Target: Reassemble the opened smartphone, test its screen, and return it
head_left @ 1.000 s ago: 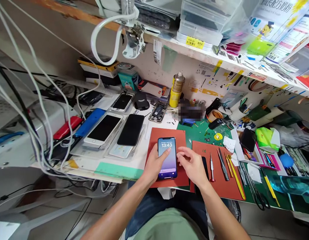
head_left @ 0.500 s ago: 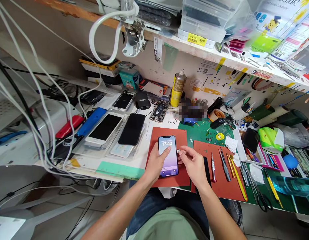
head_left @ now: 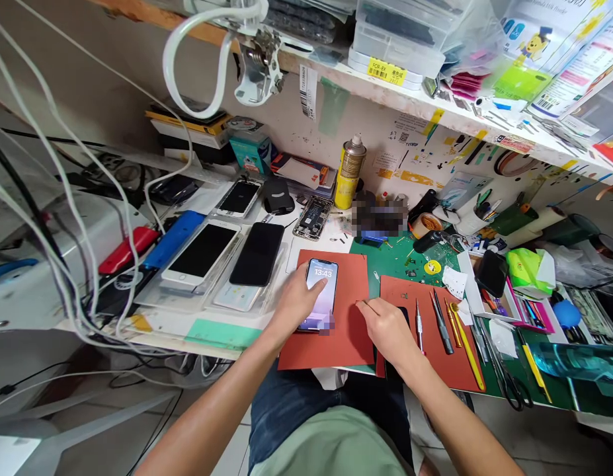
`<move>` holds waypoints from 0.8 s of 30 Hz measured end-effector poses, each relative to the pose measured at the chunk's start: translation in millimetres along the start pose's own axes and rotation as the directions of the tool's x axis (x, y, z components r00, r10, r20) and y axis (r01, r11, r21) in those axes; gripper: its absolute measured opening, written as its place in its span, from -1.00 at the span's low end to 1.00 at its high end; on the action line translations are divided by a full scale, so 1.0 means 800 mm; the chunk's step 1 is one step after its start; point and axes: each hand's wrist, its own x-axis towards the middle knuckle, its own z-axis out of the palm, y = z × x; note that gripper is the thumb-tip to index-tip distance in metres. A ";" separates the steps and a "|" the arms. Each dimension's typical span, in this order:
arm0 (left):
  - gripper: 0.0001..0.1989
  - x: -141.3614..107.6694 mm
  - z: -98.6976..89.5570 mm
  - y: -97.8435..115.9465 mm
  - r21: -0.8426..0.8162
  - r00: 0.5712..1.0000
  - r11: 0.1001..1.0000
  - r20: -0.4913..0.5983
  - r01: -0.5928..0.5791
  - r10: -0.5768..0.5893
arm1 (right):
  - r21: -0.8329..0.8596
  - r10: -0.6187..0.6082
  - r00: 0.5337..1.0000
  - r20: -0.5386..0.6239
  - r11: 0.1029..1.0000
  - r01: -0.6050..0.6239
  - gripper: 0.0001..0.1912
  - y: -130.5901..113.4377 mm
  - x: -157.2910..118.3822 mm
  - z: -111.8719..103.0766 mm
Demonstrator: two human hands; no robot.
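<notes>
My left hand (head_left: 297, 297) grips a lit smartphone (head_left: 322, 291) from its left side, with the thumb across the screen. Its lock screen reads 13:43, and the phone is over a reddish-brown mat (head_left: 353, 271). To the right of the phone, apart from it, my right hand (head_left: 388, 327) is closed in a pinch over the mat's right edge. Whatever sits between those fingertips is too small to make out. A dark, flat object (head_left: 404, 317) shows partly beside the right hand, its lower part covered by it.
A second reddish-brown mat (head_left: 449, 373) bears a screwdriver (head_left: 419, 330), tweezers (head_left: 444, 324) and a yellow tool (head_left: 467, 350). Scissors (head_left: 514, 390) lie farther right. Phones, including a black one (head_left: 257, 254), rest at left. A yellow spray can (head_left: 350, 173) stands behind; a shelf overhangs the bench.
My right hand has drawn away from the phone's right edge, moving slightly down and right. The phone and left hand have shifted left and tilted, and the view has moved slightly.
</notes>
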 end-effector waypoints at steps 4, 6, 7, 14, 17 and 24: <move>-0.42 0.004 -0.001 -0.002 0.248 0.999 0.969 0.053 -0.024 0.012 | -0.131 -0.036 0.998 0.050 0.991 0.042 -0.62 0.006 0.012 -0.008; -0.41 0.005 -0.001 -0.002 0.358 0.997 0.933 0.070 -0.042 0.018 | -0.168 -0.024 0.999 0.047 0.985 0.032 -0.62 0.005 0.029 -0.008; -0.40 0.005 -0.002 -0.002 0.409 0.997 0.911 0.076 -0.051 0.022 | -0.181 -0.015 0.999 0.045 0.983 0.023 -0.63 0.004 0.040 -0.007; -0.44 -0.004 -0.002 0.006 0.678 0.989 0.720 0.100 -0.147 0.108 | -0.311 0.098 0.995 -0.028 0.945 -0.102 -0.67 0.014 0.091 -0.029; -0.39 -0.015 0.000 0.013 0.742 0.984 0.647 0.104 -0.173 0.143 | -0.381 0.193 0.976 -0.097 0.899 -0.216 -0.71 0.035 0.072 -0.070; -0.29 -0.032 0.008 0.023 0.811 0.964 0.536 0.126 -0.235 0.233 | -0.388 0.295 0.954 -0.044 0.875 -0.289 -0.79 0.063 0.026 -0.109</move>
